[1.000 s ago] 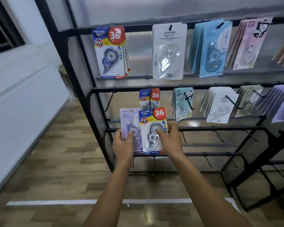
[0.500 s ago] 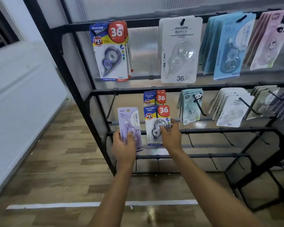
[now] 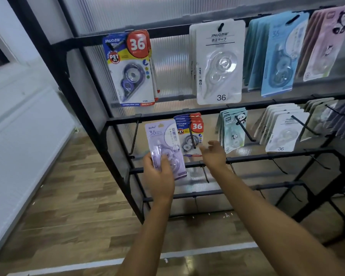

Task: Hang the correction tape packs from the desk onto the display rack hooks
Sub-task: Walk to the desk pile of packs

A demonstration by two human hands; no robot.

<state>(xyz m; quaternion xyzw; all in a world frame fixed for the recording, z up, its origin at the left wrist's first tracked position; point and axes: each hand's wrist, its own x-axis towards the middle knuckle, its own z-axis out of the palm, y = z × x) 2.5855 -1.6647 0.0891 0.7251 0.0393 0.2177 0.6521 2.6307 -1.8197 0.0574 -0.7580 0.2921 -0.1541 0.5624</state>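
Observation:
My left hand (image 3: 159, 177) grips a purple correction tape pack (image 3: 163, 144) by its lower part, upright in front of the black display rack (image 3: 92, 124). Just right of it, blue-and-red "36" packs (image 3: 189, 134) hang on a second-row hook. My right hand (image 3: 214, 154) floats below and right of those packs, fingers relaxed and holding nothing. An empty hook (image 3: 134, 136) slants down to the left of the purple pack.
The top row carries blue-red packs (image 3: 130, 70), a white pack (image 3: 219, 62) and blue and pink packs (image 3: 277, 54). Panda packs (image 3: 233, 130) and white packs (image 3: 283, 132) hang in the second row. Lower bars have bare hooks. Wood floor lies below, a white wall on the left.
My right hand has let go of the blue-and-red pack, which now hangs on the second-row hook. My left hand has raised the purple pack a little.

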